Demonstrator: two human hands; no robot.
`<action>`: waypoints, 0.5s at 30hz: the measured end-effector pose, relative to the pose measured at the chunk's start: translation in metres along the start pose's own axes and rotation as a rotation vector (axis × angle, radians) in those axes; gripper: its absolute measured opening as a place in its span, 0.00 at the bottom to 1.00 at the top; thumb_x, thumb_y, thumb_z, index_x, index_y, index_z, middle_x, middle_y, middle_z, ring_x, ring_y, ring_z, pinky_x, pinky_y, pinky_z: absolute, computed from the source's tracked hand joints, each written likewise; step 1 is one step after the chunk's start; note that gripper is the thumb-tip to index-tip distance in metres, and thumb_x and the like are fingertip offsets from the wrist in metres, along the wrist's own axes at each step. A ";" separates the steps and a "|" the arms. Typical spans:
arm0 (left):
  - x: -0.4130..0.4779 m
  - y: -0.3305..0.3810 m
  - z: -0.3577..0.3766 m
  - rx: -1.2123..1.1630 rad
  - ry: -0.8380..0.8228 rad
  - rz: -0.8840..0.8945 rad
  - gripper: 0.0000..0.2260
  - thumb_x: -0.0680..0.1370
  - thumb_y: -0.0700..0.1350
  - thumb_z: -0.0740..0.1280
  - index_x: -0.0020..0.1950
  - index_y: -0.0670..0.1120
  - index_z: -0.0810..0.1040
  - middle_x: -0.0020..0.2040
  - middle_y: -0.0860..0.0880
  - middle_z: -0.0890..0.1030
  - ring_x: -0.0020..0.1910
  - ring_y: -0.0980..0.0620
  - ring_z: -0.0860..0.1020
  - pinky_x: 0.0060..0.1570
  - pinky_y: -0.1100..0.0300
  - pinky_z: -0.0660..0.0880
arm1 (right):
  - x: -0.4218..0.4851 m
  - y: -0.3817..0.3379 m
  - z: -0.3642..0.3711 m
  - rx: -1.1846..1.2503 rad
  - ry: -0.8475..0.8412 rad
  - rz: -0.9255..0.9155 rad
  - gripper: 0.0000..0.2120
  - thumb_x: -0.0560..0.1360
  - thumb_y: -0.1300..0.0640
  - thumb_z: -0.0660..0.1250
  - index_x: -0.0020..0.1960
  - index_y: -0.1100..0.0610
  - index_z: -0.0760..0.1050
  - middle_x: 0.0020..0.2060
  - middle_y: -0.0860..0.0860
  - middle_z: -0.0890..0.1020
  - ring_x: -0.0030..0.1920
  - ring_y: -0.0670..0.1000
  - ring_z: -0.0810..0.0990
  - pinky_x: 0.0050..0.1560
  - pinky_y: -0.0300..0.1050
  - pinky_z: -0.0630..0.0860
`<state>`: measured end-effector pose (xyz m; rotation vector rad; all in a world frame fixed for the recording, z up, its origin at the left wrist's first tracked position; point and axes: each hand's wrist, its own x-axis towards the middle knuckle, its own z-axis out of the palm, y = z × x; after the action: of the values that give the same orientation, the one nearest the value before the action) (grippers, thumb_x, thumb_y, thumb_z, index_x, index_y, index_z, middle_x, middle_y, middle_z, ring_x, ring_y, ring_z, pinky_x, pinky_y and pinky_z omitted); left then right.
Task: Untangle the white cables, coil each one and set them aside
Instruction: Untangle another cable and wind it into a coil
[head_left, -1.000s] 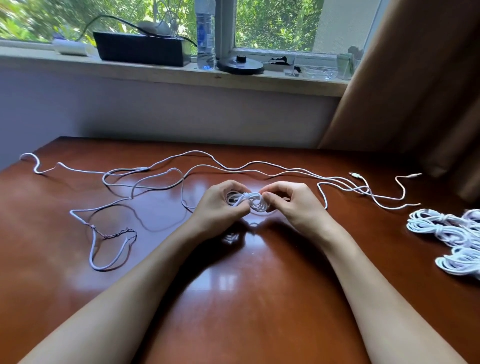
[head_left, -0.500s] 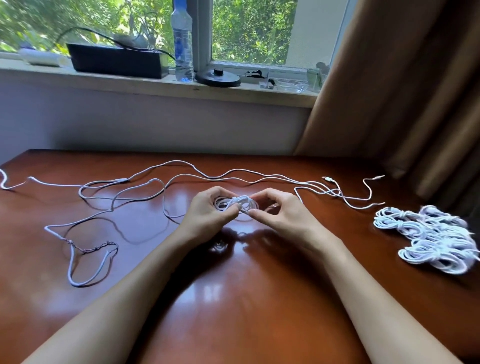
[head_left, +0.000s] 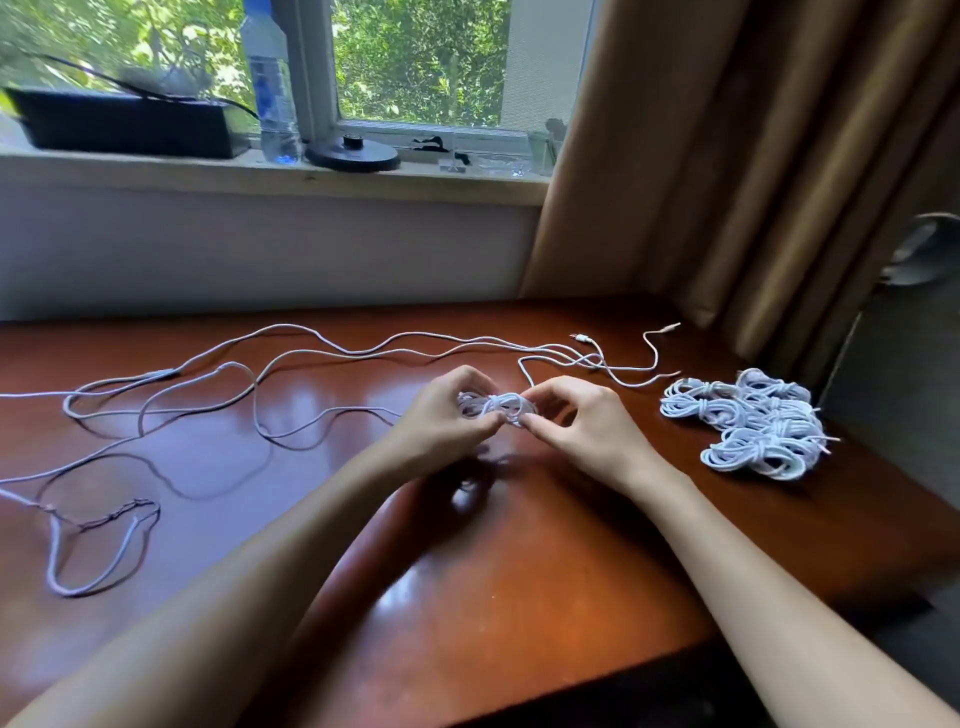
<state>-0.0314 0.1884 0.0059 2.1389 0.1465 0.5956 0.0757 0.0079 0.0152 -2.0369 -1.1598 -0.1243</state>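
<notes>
A small coiled white cable (head_left: 493, 408) is held just above the wooden table (head_left: 493, 582) between both hands. My left hand (head_left: 447, 415) grips its left side with curled fingers. My right hand (head_left: 576, 421) pinches its right side between thumb and fingers. Loose white cables (head_left: 291, 358) sprawl in long loops across the left and middle of the table, with plug ends (head_left: 584, 338) at the far right. A pile of coiled white cables (head_left: 748, 428) lies at the right edge of the table.
A brown curtain (head_left: 753, 156) hangs at the right. The windowsill behind holds a black box (head_left: 124, 124), a water bottle (head_left: 270, 88) and a black round base (head_left: 353, 153). A dark chair (head_left: 898, 405) stands beyond the table's right edge.
The view has swung to the right, bringing the pile of coils further into sight. Both hands keep hold of the small coil and have stayed close together over the table.
</notes>
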 end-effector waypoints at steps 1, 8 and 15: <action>0.003 0.003 0.006 -0.001 -0.006 0.006 0.09 0.74 0.41 0.75 0.52 0.46 0.79 0.43 0.56 0.81 0.37 0.68 0.76 0.41 0.71 0.70 | -0.003 0.004 -0.005 -0.015 0.017 0.019 0.07 0.72 0.54 0.77 0.50 0.49 0.84 0.43 0.45 0.85 0.40 0.46 0.82 0.46 0.47 0.80; 0.022 0.021 0.047 -0.034 -0.080 0.027 0.11 0.69 0.49 0.71 0.50 0.50 0.79 0.44 0.51 0.82 0.40 0.57 0.77 0.43 0.60 0.74 | -0.026 0.026 -0.042 -0.123 0.110 0.074 0.08 0.72 0.52 0.77 0.50 0.46 0.83 0.41 0.43 0.83 0.40 0.43 0.81 0.48 0.47 0.79; 0.043 0.040 0.094 0.011 -0.060 0.081 0.07 0.73 0.42 0.74 0.49 0.50 0.81 0.42 0.56 0.82 0.37 0.67 0.76 0.39 0.73 0.69 | -0.040 0.055 -0.077 -0.256 0.160 0.127 0.08 0.72 0.49 0.75 0.51 0.45 0.83 0.42 0.43 0.82 0.46 0.47 0.79 0.51 0.51 0.77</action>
<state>0.0454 0.1088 0.0065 2.1785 0.0305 0.5777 0.1154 -0.0866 0.0194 -2.2711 -0.9522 -0.3822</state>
